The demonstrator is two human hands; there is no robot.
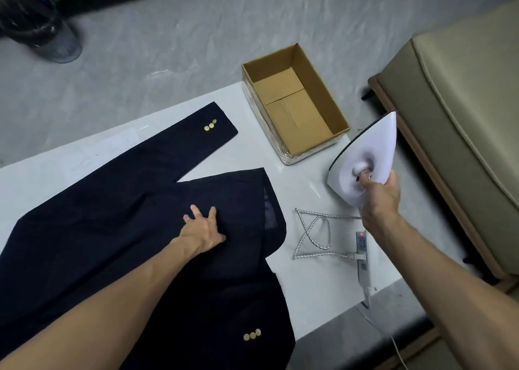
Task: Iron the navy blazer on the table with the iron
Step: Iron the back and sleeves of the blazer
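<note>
The navy blazer [118, 223] lies flat on the white table [314, 282], one sleeve with three gold buttons stretched toward the far side. My left hand [202, 229] presses flat on the blazer's middle with fingers spread. My right hand [379, 198] grips the handle of the white iron [368, 156] and holds it in the air above the table's right side, tip pointing away, well to the right of the blazer. The iron's braided cord [311, 234] lies looped on the table under it.
An open cardboard box [295, 102] stands at the table's far right corner. A white power strip [362, 254] with a red light lies near the right edge. A beige cushioned seat [463, 122] is right of the table; a dark bin [36, 26] stands on the floor far left.
</note>
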